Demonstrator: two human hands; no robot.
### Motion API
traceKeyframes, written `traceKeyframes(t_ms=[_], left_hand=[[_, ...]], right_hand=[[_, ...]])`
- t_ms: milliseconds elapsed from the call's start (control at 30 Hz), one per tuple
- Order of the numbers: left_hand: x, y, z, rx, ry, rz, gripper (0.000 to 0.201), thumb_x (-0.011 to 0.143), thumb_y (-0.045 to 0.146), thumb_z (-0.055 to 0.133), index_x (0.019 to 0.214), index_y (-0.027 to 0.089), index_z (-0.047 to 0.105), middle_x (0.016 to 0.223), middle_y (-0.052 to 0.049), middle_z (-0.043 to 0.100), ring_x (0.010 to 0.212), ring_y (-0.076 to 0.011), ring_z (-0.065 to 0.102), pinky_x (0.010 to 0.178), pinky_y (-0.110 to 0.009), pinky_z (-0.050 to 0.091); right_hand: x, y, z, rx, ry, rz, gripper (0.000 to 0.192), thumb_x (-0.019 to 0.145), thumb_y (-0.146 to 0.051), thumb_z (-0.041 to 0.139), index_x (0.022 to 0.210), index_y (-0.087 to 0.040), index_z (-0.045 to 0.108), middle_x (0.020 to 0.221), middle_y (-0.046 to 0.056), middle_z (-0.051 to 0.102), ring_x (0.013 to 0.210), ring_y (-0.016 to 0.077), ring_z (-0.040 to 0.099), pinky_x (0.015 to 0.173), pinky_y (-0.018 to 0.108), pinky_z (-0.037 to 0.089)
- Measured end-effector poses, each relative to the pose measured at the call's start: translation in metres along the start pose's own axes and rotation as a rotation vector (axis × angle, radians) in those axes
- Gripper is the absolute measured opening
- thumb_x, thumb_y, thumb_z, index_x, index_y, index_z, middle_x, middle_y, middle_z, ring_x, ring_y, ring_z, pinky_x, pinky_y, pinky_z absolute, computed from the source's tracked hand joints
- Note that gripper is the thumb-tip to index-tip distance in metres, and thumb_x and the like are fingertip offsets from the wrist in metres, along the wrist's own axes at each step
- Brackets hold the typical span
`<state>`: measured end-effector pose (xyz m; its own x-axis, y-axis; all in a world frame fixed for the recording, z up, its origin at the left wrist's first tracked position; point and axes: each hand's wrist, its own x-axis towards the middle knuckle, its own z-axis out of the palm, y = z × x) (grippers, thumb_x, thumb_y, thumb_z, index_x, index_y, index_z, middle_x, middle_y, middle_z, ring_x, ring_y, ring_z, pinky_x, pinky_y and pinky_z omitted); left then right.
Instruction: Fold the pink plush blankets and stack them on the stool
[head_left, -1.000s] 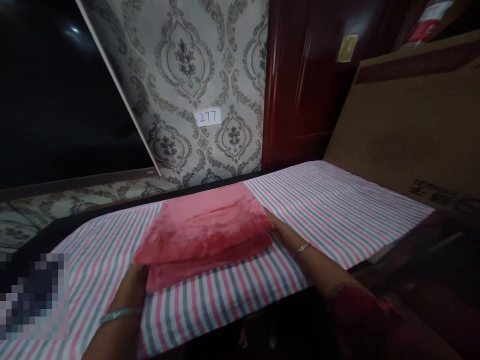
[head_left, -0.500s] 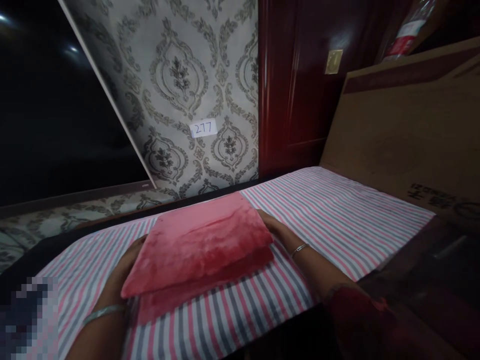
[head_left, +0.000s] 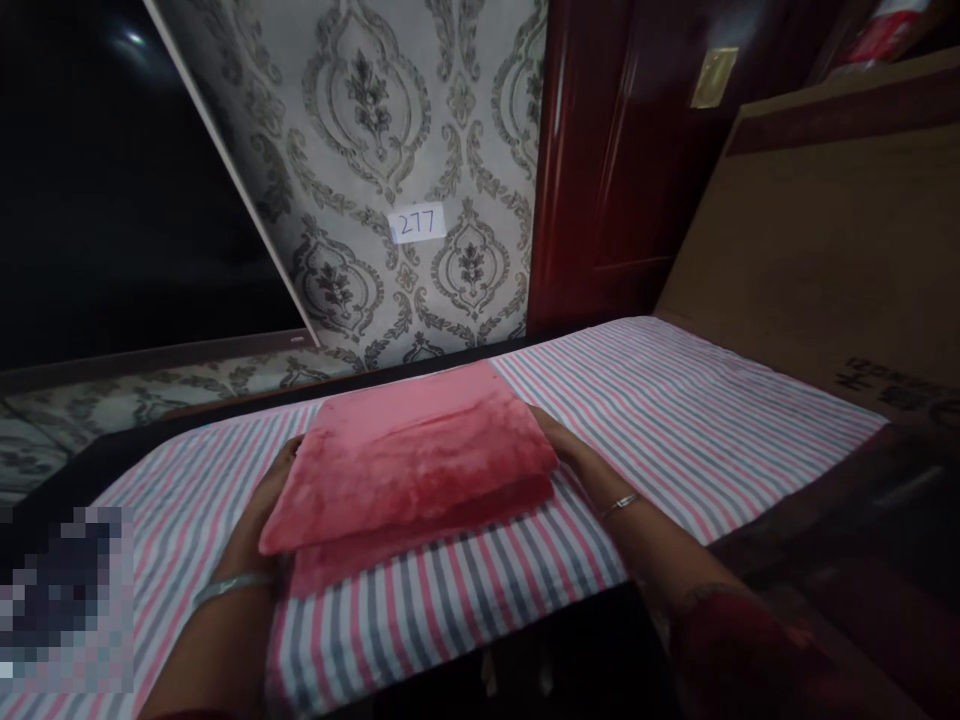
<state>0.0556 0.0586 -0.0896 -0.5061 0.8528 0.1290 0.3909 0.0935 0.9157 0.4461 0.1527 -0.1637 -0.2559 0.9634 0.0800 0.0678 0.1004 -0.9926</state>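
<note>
- My left hand sits against the left edge of the folded pink towel, its fingers tucked under the upper layer where I cannot see them, so I cannot tell how they are spread
- A second ago this hand was lower, down at the near left corner; since then it has slid up along the side, to about the middle of that edge
- My right hand is pressed against the towel's right edge, fingers slipped beneath the fold and mostly hidden; it has hardly shifted
- The towel lies folded in two visible layers on the striped sheet, the upper layer overhanging the lower one at the near edge, much as it lay before
- I judge that with a hand now at each side the bundle is framed evenly, ready to be squared up or lifted as one piece
- Bangles ring both my wrists
- Beyond the sheet stands patterned wallpaper with a small label reading 277, a dark red door to its right, and brown cardboard leaning at the far right
</note>
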Motion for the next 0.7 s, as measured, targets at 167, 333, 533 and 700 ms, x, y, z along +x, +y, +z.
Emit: traceKeyframes(t_ms=[167, 333, 533, 700], left_hand=[[-0.039, -0.028, -0.016, -0.151, -0.144, -0.205, 0.043, 0.033, 0.043, 0.087, 0.066, 0.023, 0.066, 0.068, -0.005, 0.072, 0.078, -0.031, 0.069, 0.065, -0.036, 0.059], [-0.088, -0.045, -0.021, -0.256, -0.172, -0.328, 0.055, 0.037, 0.049, 0.089, 0.079, 0.018, 0.072, 0.079, -0.008, 0.077, 0.08, -0.0308, 0.071, 0.078, -0.04, 0.059], [-0.11, -0.048, -0.031, -0.07, -0.241, -0.241, 0.052, 0.042, 0.056, 0.087, 0.076, 0.019, 0.072, 0.081, -0.008, 0.076, 0.084, -0.0293, 0.069, 0.074, -0.036, 0.057], [-0.12, -0.046, -0.03, 0.047, -0.178, -0.228, 0.052, 0.045, 0.064, 0.082, 0.065, 0.019, 0.064, 0.061, -0.001, 0.063, 0.061, -0.0194, 0.058, 0.055, -0.028, 0.047]], right_hand=[[-0.041, 0.0, -0.011, -0.056, -0.18, -0.054, 0.048, 0.065, -0.05, 0.077, 0.101, -0.019, 0.07, 0.097, 0.005, 0.074, 0.095, 0.0269, 0.065, 0.088, 0.039, 0.052], [-0.059, 0.001, -0.014, -0.099, -0.209, -0.104, 0.053, 0.067, -0.053, 0.079, 0.106, -0.017, 0.07, 0.105, 0.008, 0.075, 0.105, 0.0298, 0.064, 0.1, 0.044, 0.048], [-0.067, -0.004, -0.01, -0.082, -0.144, -0.105, 0.052, 0.066, -0.043, 0.078, 0.109, -0.016, 0.069, 0.101, 0.008, 0.075, 0.095, 0.0264, 0.067, 0.094, 0.04, 0.051], [-0.074, -0.003, -0.016, 0.019, -0.023, -0.009, 0.05, 0.068, -0.034, 0.067, 0.114, -0.019, 0.062, 0.073, -0.002, 0.068, 0.057, 0.0145, 0.058, 0.056, 0.025, 0.049]])
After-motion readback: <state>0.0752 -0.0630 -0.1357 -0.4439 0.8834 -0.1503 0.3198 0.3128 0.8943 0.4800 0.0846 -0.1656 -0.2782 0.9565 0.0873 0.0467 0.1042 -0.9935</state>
